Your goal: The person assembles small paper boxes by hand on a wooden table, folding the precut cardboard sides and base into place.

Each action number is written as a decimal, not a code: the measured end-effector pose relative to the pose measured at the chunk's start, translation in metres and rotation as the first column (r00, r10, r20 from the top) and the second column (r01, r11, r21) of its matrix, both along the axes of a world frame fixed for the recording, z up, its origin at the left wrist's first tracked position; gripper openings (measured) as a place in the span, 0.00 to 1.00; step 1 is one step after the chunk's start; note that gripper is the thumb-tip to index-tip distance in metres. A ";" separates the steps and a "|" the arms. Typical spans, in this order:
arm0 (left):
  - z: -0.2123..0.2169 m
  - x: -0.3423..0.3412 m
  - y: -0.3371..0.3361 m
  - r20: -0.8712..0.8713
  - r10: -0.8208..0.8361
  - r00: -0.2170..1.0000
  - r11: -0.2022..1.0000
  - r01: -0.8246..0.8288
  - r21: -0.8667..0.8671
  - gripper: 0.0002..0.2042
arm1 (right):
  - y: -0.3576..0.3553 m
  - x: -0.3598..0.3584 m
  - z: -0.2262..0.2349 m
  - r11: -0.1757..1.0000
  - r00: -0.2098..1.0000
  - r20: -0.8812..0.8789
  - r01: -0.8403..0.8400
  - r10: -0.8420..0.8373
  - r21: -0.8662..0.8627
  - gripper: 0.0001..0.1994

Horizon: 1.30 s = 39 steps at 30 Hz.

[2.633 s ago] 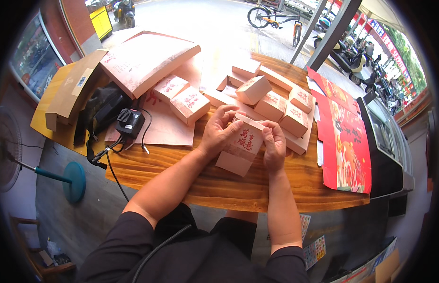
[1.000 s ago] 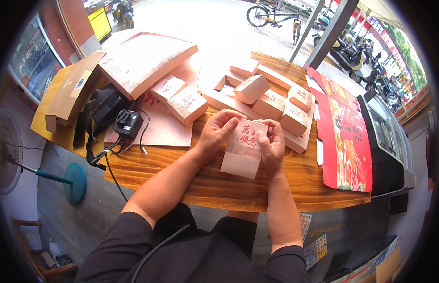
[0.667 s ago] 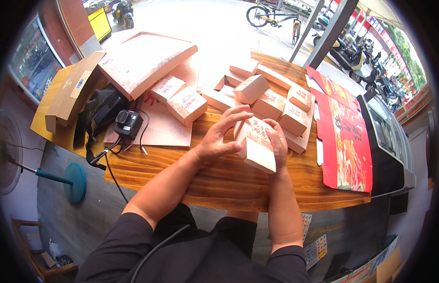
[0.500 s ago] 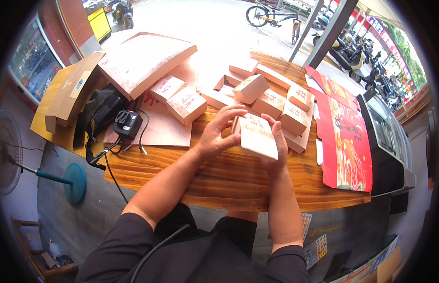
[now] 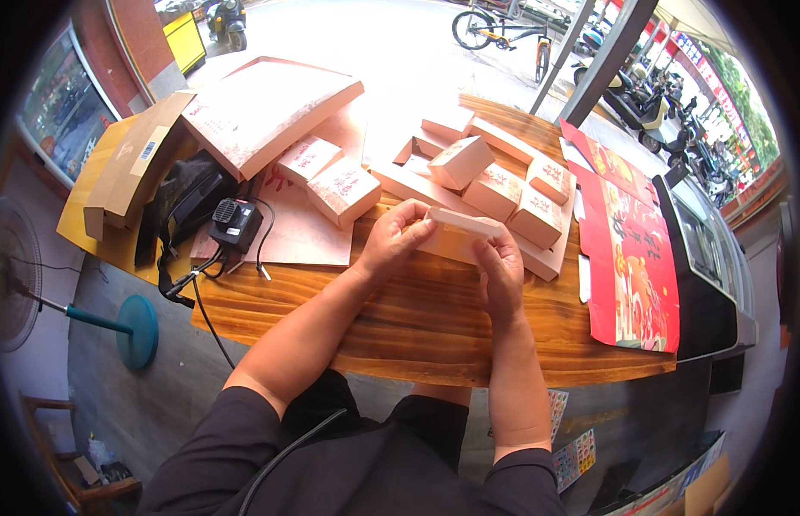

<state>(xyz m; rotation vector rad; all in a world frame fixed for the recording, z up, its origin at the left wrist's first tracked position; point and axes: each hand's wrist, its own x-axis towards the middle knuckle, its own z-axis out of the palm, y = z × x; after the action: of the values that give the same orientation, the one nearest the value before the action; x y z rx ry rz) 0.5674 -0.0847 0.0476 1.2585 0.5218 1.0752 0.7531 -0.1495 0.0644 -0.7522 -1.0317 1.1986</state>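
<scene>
Over the wooden table I hold a small pale pink cardboard box (image 5: 456, 243), tilted so that a narrow light edge faces up. My left hand (image 5: 395, 240) is closed on its left end, thumb and fingers pinching the upper corner. At the other end my right hand (image 5: 500, 268) grips it between thumb and fingers. The box's far side is hidden from me. Just beyond my hands, several small printed boxes (image 5: 492, 191) sit in and on a shallow open tray (image 5: 542, 262). One box (image 5: 462, 162) rests tilted on top of the others.
Two more small boxes (image 5: 344, 193) lie left on flat pink card, beside a large shallow box (image 5: 266, 112). A black device with cables (image 5: 234, 222), a dark bag (image 5: 189, 196) and a brown carton (image 5: 129, 176) are farther left. Red printed sheets (image 5: 628, 258) cover the table's right side.
The small box has been turned in my hands: its printed face showed before, and now a narrow edge faces up. My right hand's fingers have shifted on it.
</scene>
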 end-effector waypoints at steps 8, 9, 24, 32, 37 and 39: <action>0.003 -0.003 0.004 -0.064 0.118 0.991 0.990 -0.112 0.089 0.10 | 0.004 -0.002 -0.012 0.997 0.978 0.191 0.080 -0.083 0.023 0.16; 0.003 -0.002 0.004 -0.052 0.138 0.989 0.987 -0.133 0.095 0.10 | 0.002 -0.005 -0.009 0.994 0.979 0.175 0.104 -0.107 0.027 0.15; 0.006 -0.011 0.009 0.081 -0.099 0.992 0.995 0.101 -0.017 0.16 | 0.003 0.003 -0.009 0.965 0.936 0.273 0.171 -0.222 0.198 0.11; 0.004 -0.007 0.012 0.102 -0.077 0.992 0.997 0.076 0.016 0.14 | -0.004 0.005 0.008 0.964 0.902 0.383 0.110 -0.198 0.241 0.13; 0.003 -0.008 0.012 0.109 -0.093 0.990 0.996 0.093 0.006 0.14 | -0.001 0.006 0.002 0.965 0.902 0.376 0.130 -0.211 0.230 0.12; 0.003 -0.007 0.012 0.098 -0.092 0.991 0.996 0.090 0.026 0.14 | 0.000 0.007 0.000 0.962 0.898 0.381 0.135 -0.220 0.238 0.11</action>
<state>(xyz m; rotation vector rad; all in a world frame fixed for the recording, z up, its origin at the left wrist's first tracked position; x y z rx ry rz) 0.5601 -0.0727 0.0505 1.2292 0.3751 1.0627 0.7602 -0.1496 0.0647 -0.9316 -1.3734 0.7753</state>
